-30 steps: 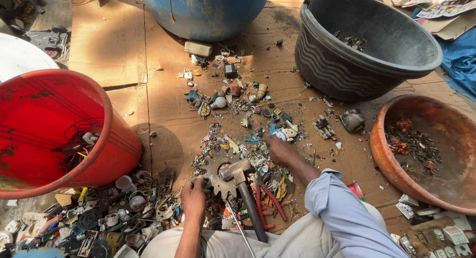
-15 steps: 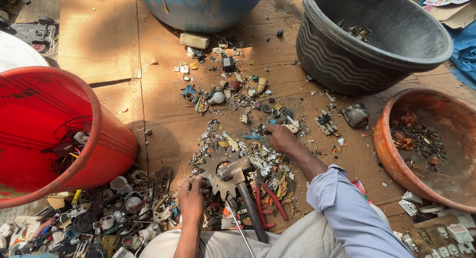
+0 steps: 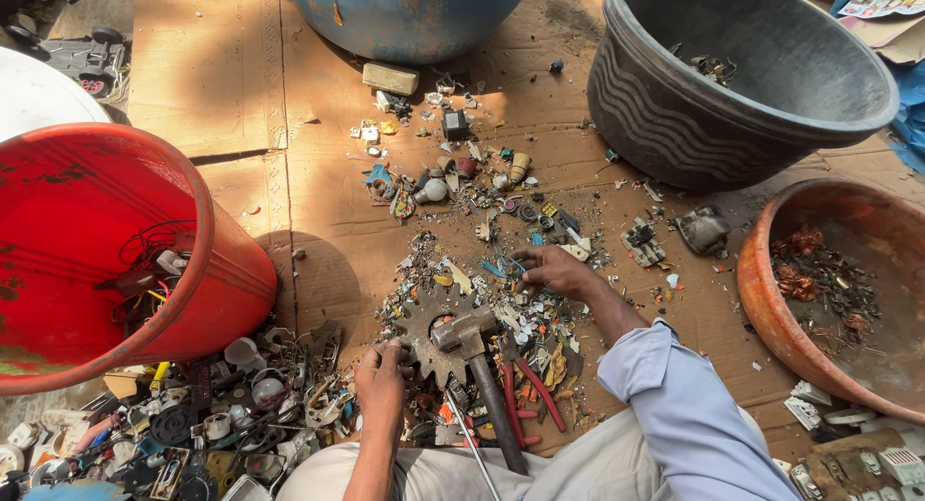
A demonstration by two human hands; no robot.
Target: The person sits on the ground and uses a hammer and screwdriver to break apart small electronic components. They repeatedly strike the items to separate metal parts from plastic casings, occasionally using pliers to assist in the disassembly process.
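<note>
Right hand (image 3: 547, 268) shifts slightly toward scrap pile (image 3: 487, 270), fingers pinching small bits; left hand (image 3: 381, 376) curled against gear (image 3: 424, 328) beside hammer (image 3: 472, 352).

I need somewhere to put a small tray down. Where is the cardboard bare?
Bare cardboard lies between the red tub and blue drum. Scrap crowds the middle around the right hand, hammer and left hand.

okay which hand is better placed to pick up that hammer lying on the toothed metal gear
Left, probably. The left hand rests at the gear's edge, right beside the hammer. The right hand is reaching farther out into the scattered small scrap pieces, fingers busy there.
</note>
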